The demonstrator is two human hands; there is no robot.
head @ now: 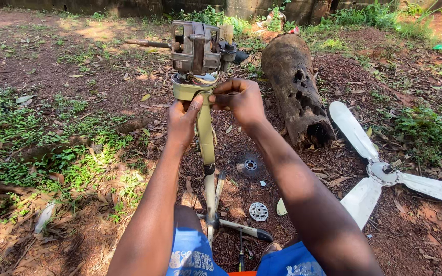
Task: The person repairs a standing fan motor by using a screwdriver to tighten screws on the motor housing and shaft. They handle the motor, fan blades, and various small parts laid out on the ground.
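A stripped fan motor [196, 47] with bare metal frame and a shaft sticking out to the left sits on top of a beige stand pole [205, 134]. My left hand [182, 121] grips the pole just under the beige neck piece, thumb up against it. At the right side of that neck, my right hand [240, 100] is closed with pinched fingers; what it pinches is hidden. The pole runs down between my knees to crossed base legs [239, 227] on the ground.
A white three-blade fan propeller [382, 173] lies on the dirt at right. A rotten log [295, 87] lies behind my right hand. A dark round grille part [250, 165], a small white perforated disc [258, 211] and a screwdriver [241, 255] lie near the base. Grass at left.
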